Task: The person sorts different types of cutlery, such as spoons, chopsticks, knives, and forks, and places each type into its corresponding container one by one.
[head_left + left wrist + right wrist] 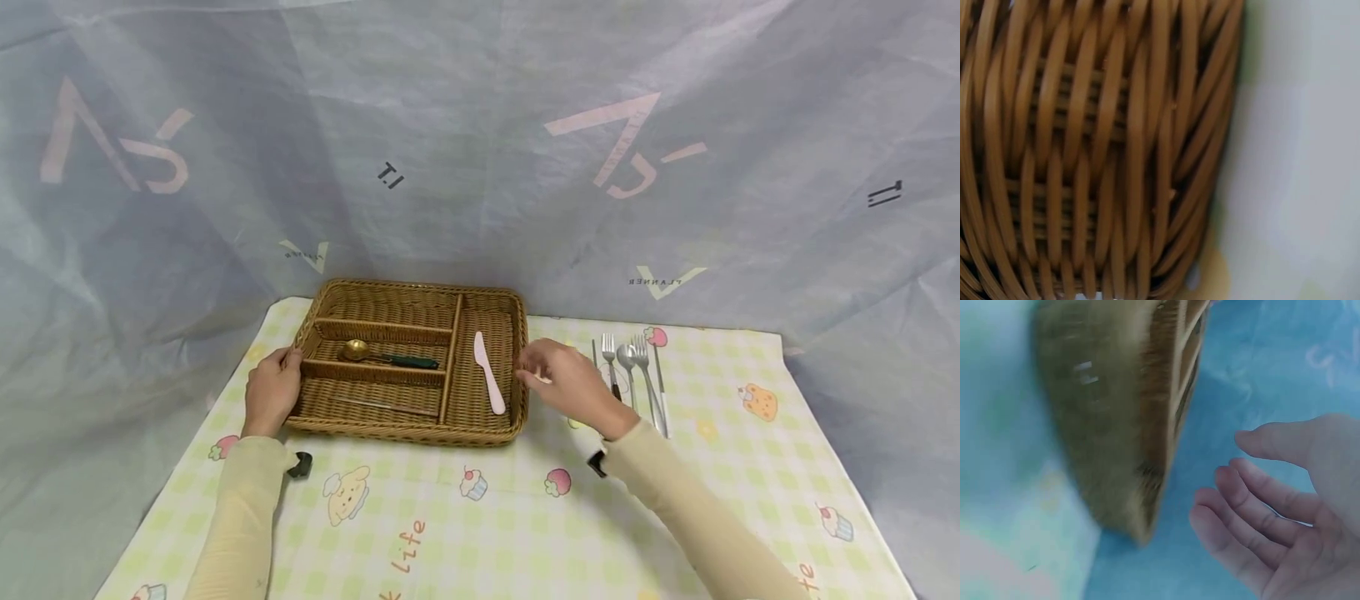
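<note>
A brown wicker cutlery tray (pixel 405 432) with several compartments lies on the table, its woven side filling much of the left wrist view. My left hand (pixel 271 390) grips its left edge, thumb over the rim. Just off the right rim is my right hand (pixel 573 383); the right wrist view shows its fingers loosely bent with nothing in them. Inside the tray, a pink knife (pixel 488 372) occupies the right compartment. A gold spoon (pixel 358 350) with a dark green handle lies in the middle left compartment, and a thin stick-like piece (pixel 386 406) in the front one.
Right of the tray, partly behind my right arm, lie forks (pixel 641 354), a silver spoon (pixel 627 357) and thin sticks (pixel 660 375). A checked cloth (pixel 510 517) covers the table. Grey-blue fabric (pixel 480 167) hangs behind the far edge.
</note>
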### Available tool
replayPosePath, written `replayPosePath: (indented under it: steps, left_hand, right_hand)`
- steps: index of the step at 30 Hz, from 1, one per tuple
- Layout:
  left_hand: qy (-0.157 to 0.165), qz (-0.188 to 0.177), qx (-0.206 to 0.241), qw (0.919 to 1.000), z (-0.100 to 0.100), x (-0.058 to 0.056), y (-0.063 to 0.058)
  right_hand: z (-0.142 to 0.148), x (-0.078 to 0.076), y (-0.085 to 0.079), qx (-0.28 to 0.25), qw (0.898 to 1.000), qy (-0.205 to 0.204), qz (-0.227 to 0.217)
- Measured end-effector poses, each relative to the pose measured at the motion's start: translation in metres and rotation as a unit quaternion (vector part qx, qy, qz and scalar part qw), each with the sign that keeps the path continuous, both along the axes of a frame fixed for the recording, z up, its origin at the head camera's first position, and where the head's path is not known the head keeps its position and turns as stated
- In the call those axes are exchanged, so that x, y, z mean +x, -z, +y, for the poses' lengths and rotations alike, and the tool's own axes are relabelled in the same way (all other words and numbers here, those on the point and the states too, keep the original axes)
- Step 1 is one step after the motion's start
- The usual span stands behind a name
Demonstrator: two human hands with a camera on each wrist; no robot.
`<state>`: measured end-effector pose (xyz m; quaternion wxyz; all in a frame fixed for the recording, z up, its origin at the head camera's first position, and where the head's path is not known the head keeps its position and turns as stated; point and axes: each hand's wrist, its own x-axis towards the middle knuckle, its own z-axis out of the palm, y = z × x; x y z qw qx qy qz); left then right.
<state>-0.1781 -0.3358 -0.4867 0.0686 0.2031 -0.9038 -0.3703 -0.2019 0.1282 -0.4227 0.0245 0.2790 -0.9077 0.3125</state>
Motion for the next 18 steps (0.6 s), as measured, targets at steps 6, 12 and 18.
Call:
replayPosePath:
  steps: [6, 12, 18]
  left_hand:
    - [0.000, 0.005, -0.002, 1.0000, -0.001, -0.002, -0.001]
    - [0.001, -0.004, 0.002, 1.0000, -0.001, -0.002, -0.002]
    - [0.001, -0.006, 0.002, 1.0000, 0.000, -0.001, -0.001]
  right_hand:
    - [0.055, 0.020, 0.033, -0.013, 0.998, 0.064, -0.009]
    - [0.100, 0.037, 0.054, -0.011, 0.993, 0.119, -0.022]
    - [0.141, 0.046, 0.059, 0.009, 0.983, 0.179, -0.035]
